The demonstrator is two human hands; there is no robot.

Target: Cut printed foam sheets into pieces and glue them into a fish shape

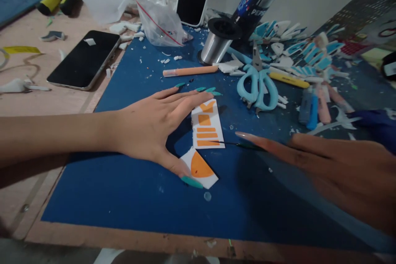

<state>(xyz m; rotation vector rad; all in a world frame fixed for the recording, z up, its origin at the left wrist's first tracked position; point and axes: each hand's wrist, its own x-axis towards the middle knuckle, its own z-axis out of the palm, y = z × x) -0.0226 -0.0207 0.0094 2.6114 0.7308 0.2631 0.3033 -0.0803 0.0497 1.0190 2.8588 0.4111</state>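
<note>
My left hand (154, 126) lies spread on the blue mat, fingers apart. Its fingertips touch the top of a white foam piece (220, 126) with orange shapes, and its thumb presses a second white piece (210, 181) bearing an orange rounded shape. From the right, my right hand (321, 165) reaches in with the index finger stretched along a thin dark tool (247, 146). The tool's fine tip lies across the lowest orange bar of the first piece. How the other right fingers wrap the tool is partly hidden.
Beyond the hands lie an orange pen (192, 71), blue-handled scissors (258, 88), a wire spool (216, 43) and a yellow tool (289, 79). A black phone (85, 60) rests at left. White and blue foam scraps (309, 53) pile up at the back right.
</note>
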